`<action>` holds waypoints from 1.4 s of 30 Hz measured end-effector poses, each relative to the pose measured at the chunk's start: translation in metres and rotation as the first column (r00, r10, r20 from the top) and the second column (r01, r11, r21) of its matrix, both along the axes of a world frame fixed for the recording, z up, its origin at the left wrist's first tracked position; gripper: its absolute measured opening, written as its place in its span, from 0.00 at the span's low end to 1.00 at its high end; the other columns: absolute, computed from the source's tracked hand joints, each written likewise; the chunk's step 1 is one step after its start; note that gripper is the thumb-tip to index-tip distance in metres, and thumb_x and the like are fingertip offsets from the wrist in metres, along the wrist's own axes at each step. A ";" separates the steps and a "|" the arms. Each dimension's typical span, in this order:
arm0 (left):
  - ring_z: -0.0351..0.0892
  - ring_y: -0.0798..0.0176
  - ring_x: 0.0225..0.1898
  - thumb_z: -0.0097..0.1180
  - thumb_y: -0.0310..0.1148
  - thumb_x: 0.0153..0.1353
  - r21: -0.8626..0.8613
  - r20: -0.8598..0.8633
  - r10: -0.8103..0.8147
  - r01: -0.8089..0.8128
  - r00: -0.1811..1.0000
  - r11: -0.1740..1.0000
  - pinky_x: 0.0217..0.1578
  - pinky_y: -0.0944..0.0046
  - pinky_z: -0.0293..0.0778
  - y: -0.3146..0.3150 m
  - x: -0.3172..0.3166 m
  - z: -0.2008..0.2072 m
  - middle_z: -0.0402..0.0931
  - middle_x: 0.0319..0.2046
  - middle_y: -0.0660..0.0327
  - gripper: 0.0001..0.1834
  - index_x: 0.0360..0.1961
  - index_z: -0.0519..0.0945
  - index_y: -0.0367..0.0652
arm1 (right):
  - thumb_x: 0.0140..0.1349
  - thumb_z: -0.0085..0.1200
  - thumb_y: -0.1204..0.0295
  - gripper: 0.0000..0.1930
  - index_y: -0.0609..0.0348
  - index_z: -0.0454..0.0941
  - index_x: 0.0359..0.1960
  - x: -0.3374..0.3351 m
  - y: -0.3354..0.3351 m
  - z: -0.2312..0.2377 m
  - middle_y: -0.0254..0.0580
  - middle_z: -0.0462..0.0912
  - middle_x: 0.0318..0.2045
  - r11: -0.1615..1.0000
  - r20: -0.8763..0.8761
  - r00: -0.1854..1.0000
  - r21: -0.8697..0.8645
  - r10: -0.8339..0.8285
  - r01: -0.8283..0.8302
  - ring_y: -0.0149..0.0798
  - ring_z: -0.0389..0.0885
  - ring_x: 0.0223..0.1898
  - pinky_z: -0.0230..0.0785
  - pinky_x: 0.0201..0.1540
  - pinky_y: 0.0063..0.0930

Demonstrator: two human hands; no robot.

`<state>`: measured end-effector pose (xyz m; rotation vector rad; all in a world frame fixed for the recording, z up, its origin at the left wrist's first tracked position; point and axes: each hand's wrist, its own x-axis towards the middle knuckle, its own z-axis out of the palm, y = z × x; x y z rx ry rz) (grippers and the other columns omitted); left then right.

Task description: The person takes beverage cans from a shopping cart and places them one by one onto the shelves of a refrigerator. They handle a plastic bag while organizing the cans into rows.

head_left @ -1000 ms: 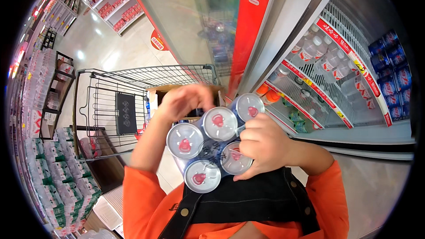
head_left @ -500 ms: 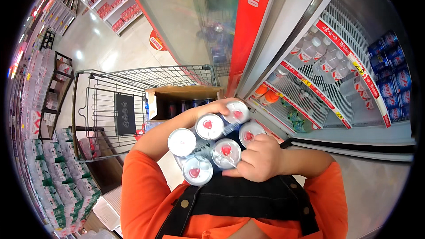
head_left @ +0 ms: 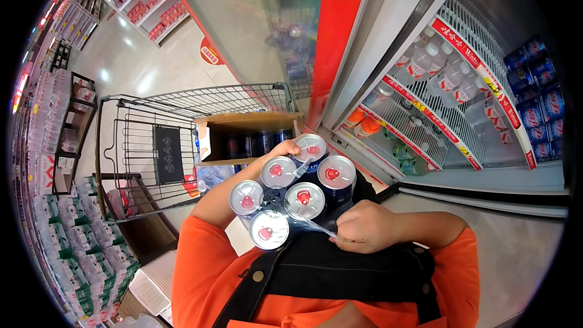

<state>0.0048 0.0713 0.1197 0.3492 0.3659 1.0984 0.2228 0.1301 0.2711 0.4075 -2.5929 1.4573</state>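
A pack of several blue drink cans (head_left: 305,201) with silver lids and red pull tabs is held against my chest, lids facing up. My left hand (head_left: 283,148) reaches round its far side, fingers wrapped about the cans; part of that hand is hidden behind them. Clear plastic wrap (head_left: 314,227) still lies over parts of the pack and stretches taut from the near cans. My right hand (head_left: 365,226) pinches the end of this wrap in a closed fist, just right of the pack.
A wire shopping cart (head_left: 182,100) stands ahead, carrying an open cardboard box (head_left: 249,121) with dark cans inside. At right is an open fridge with bottles (head_left: 419,64) and blue cans (head_left: 534,97) on its shelves. Its red-edged glass door (head_left: 331,36) swings out. Wrapped bottle packs (head_left: 91,261) are stacked at left.
My right hand has moved away from the can lids, toward the lower right, drawing out a strip of wrap. The pack's lids show more clearly. My left hand keeps its hold.
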 end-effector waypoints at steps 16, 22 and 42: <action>0.70 0.45 0.50 0.55 0.48 0.42 -0.079 -0.218 -0.189 0.175 0.958 0.981 0.50 0.46 0.68 0.003 -0.002 0.032 0.68 0.50 0.44 0.38 0.54 0.65 0.38 | 0.43 0.55 0.72 0.09 0.55 0.75 0.29 -0.038 0.039 0.040 0.37 0.74 0.27 0.928 -0.108 0.987 0.344 -0.115 0.146 0.42 0.74 0.32 0.66 0.29 0.33; 0.70 0.45 0.50 0.54 0.49 0.43 -0.198 -0.318 -0.324 0.272 0.891 0.942 0.50 0.46 0.67 0.015 -0.002 0.046 0.68 0.50 0.44 0.38 0.54 0.65 0.38 | 0.30 0.67 0.68 0.45 0.53 0.63 0.58 -0.059 0.024 0.012 0.44 0.71 0.38 0.879 0.235 0.972 0.462 0.008 -0.119 0.45 0.67 0.41 0.58 0.42 0.37; 0.70 0.43 0.50 0.50 0.53 0.46 -0.321 -0.392 -0.396 0.280 0.830 0.904 0.50 0.43 0.67 0.014 -0.010 0.060 0.67 0.50 0.43 0.39 0.56 0.64 0.39 | 0.31 0.68 0.64 0.37 0.56 0.65 0.48 -0.008 0.055 0.062 0.49 0.70 0.38 0.900 -0.109 0.924 0.214 -0.366 0.381 0.51 0.67 0.45 0.61 0.45 0.39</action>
